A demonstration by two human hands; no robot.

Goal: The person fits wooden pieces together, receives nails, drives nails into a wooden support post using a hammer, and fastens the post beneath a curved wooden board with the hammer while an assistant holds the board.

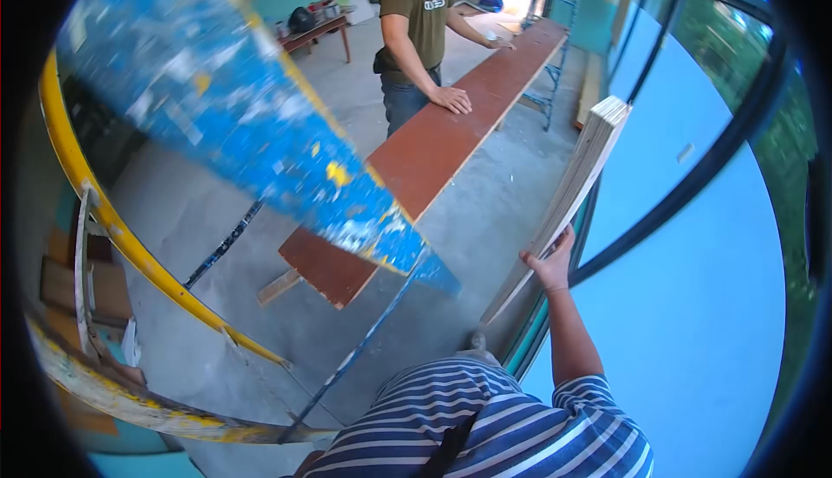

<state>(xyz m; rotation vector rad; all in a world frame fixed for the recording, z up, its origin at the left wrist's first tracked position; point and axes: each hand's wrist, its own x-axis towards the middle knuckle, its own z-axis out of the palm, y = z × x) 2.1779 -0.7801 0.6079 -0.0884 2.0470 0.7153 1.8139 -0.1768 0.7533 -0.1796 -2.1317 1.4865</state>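
Note:
My right hand (552, 261) is closed round the edge of a long stack of thin wooden boards (575, 166). The boards stand tilted beside the window frame, their pale ends pointing up. My left hand does not show. In front of me on the left, a blue, paint-spattered plank (260, 123) with a yellow edge crosses the view. Below it lies a long reddish-brown board (433, 149).
Across the brown board, a co-worker (416, 27) in a green shirt rests both hands on it. A yellow scaffold frame (130, 248) curves along the left. Blue scaffolding (552, 71) stands behind. Window bars (693, 175) run along the right.

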